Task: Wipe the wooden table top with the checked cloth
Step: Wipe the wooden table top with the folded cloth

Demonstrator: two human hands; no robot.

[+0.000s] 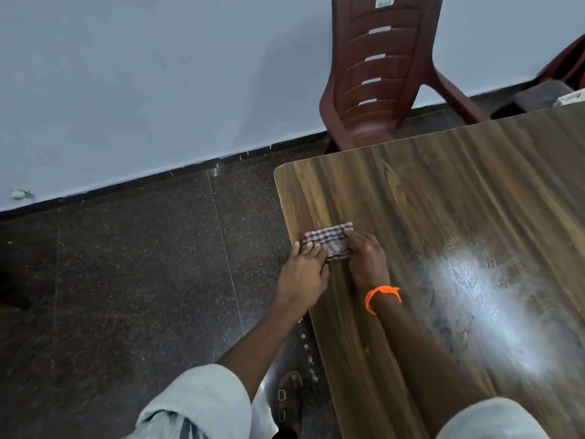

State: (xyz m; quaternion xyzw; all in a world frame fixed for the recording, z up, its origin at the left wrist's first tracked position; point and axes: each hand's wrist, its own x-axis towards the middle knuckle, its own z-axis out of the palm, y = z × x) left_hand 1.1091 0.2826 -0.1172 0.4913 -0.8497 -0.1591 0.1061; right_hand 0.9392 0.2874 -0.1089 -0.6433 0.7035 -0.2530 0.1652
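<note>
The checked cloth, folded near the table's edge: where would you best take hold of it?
Judging by its pose, the checked cloth lies flat, so press on top or pinch its free far edge from above; the left hand and right hand cover its near side.

Illumination is moderate and cool, with no hard-edged shadows. The light source lies overhead, outside the view: it produces a large white glare patch on the bench (493, 299) at right, which washes out the wood grain there and reveals smeared streaks. A fainter reflection appears on the dark polished floor (126, 280) near the wall base. The left floor area falls off into dimness. Wide-angle distortion bows the wall skirting and bench edges. The centre is reasonably sharp; the sleeves (202, 403) at the lower edge are soft and slightly blurred.
</note>
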